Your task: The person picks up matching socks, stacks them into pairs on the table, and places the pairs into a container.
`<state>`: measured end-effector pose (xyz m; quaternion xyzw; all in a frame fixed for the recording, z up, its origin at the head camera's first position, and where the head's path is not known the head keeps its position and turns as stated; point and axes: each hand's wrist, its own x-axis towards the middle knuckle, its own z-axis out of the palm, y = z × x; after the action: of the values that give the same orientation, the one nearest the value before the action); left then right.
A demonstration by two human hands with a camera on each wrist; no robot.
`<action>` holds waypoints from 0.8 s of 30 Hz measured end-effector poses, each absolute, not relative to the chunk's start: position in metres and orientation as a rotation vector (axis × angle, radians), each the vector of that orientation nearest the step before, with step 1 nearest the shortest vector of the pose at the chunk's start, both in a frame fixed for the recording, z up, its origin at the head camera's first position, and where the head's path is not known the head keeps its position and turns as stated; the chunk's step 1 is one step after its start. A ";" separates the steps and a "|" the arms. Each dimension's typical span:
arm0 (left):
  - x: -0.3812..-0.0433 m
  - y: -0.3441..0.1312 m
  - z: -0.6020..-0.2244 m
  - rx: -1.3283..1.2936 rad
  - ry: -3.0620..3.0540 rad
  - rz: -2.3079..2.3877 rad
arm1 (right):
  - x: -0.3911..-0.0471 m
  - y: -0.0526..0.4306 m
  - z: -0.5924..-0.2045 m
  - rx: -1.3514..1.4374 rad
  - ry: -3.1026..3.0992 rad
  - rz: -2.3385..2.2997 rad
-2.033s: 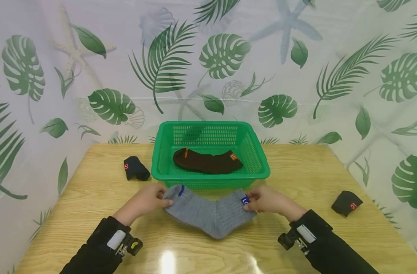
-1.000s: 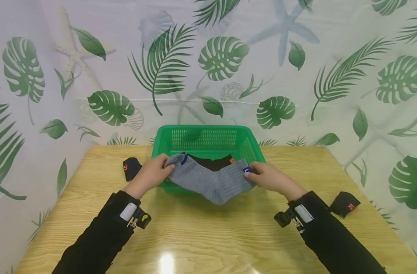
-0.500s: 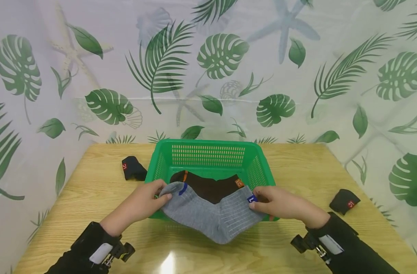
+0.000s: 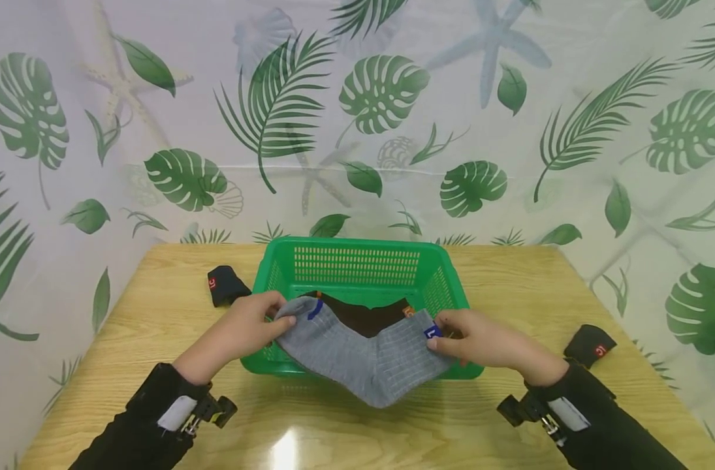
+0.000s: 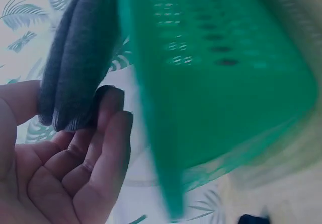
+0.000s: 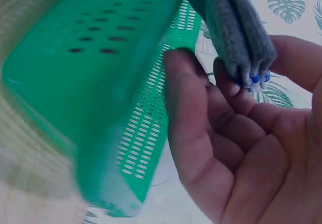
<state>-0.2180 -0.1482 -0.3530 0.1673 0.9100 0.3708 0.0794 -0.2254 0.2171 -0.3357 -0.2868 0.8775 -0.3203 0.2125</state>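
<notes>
A pair of grey socks (image 4: 363, 359) with blue toe marks and a blue label is stretched between both hands across the front of the green basket (image 4: 357, 245). My left hand (image 4: 248, 329) pinches the toe end; in the left wrist view the two sock layers (image 5: 83, 58) show between thumb and fingers. With thumb and fingers, my right hand (image 4: 489, 339) pinches the cuff end by the label. In the right wrist view the basket wall (image 6: 100, 83) is close beside the fingers. Dark brown socks (image 4: 365, 318) with an orange label lie inside the basket, partly hidden by the grey pair.
A folded dark sock bundle (image 4: 228, 285) with a red label lies left of the basket. Another dark bundle (image 4: 589, 346) sits near the right edge of the wooden table (image 4: 510, 281). A leaf-patterned cloth (image 4: 369, 150) hangs behind.
Both hands have lifted the grey socks from in front of the basket to over its front. The basket has shifted toward me. Over the last half second the socks rise slightly.
</notes>
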 end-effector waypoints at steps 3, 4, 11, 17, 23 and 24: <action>-0.227 -0.146 -0.340 0.466 2.726 1.094 | -0.231 0.213 -0.327 -0.822 2.499 -0.850; -0.231 -0.145 -0.336 0.446 2.723 1.089 | -0.233 0.211 -0.323 -0.825 2.532 -0.828; -0.266 -0.135 -0.326 0.348 2.770 1.052 | -0.258 0.182 -0.309 -0.658 2.771 -0.602; -0.290 -0.124 -0.347 0.243 2.739 1.110 | -0.288 0.172 -0.324 -0.497 2.792 -0.546; -0.299 -0.125 -0.354 0.158 2.613 1.183 | -0.299 0.180 -0.333 -0.410 2.742 -0.552; -0.301 -0.125 -0.354 0.155 2.606 1.188 | -0.299 0.182 -0.333 -0.392 2.739 -0.559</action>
<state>-0.3010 -0.1251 -0.3536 0.0535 0.9001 0.4102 0.1364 -0.2993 0.1823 -0.3328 -0.1371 0.9581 -0.1954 0.1585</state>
